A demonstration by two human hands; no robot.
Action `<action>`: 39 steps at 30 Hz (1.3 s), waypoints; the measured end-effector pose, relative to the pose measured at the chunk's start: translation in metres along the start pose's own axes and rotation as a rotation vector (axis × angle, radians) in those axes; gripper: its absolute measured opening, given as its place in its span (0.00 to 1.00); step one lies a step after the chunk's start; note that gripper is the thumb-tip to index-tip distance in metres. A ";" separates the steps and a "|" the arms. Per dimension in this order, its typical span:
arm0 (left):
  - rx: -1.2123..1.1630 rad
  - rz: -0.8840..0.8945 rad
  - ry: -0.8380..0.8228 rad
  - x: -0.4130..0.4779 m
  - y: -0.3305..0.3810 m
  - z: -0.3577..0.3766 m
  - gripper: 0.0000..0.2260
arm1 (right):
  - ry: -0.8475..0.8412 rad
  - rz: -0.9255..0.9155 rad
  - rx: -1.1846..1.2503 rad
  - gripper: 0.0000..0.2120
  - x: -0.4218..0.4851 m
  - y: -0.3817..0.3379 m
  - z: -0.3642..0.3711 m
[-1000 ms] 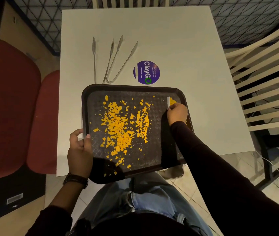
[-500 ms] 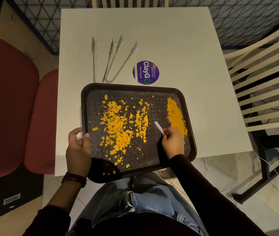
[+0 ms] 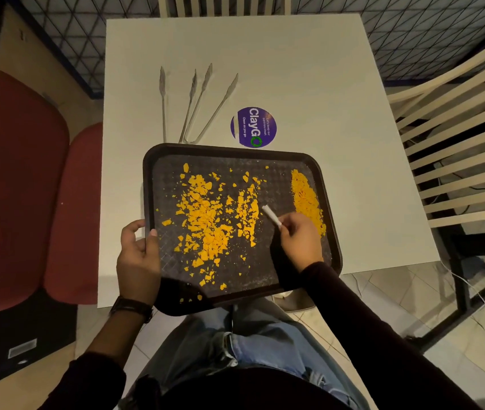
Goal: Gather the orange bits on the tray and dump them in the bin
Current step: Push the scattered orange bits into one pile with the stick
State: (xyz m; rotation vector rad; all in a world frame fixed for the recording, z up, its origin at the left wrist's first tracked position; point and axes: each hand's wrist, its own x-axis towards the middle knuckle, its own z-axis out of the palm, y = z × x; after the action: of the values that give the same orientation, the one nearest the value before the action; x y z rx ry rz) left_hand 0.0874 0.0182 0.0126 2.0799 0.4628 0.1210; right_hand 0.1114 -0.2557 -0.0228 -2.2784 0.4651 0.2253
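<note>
From my head camera I look down on a white square table [image 3: 294, 69] with a dark tray [image 3: 235, 149] at its near edge, the tray's near end hanging off over my jeans [image 3: 264, 350]. My left hand [image 3: 137, 255] grips the tray's left rim, thumb on top and fingers curled under, a watch [image 3: 131, 306] on that wrist. My right hand [image 3: 300, 235] is over the right half of the tray, well apart from the left, and pinches a short white stick [image 3: 271, 215] whose free end points up and left. The orange bits [image 3: 205, 220] lie scattered over the left and middle of the tray, and a tighter pile [image 3: 306, 196] of them runs along the right rim, just beside my right hand. Beyond the tray on the table lie two tongs [image 3: 202, 105], side by side and open, with a round purple sticker [image 3: 253, 127] to their right. A red chair [image 3: 13, 187] stands to the left of the table and a pale slatted chair [image 3: 457, 143] to the right. The floor [image 3: 472, 335] near me is light tile; further off it has a dark pattern of crossing lines.
</note>
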 end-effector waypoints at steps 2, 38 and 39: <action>-0.003 0.010 0.002 0.001 0.000 0.000 0.09 | -0.095 -0.114 -0.072 0.05 -0.014 0.002 0.006; -0.037 -0.010 0.015 -0.005 0.000 0.000 0.10 | -0.005 -0.143 -0.035 0.08 0.014 -0.035 0.023; -0.040 -0.013 0.015 -0.005 0.001 0.000 0.10 | -0.002 -0.147 -0.038 0.08 0.016 -0.036 0.021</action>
State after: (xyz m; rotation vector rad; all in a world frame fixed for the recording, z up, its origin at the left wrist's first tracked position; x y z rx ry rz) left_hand 0.0832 0.0157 0.0138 2.0378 0.4793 0.1375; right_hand 0.1398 -0.2216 -0.0177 -2.3368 0.2926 0.1639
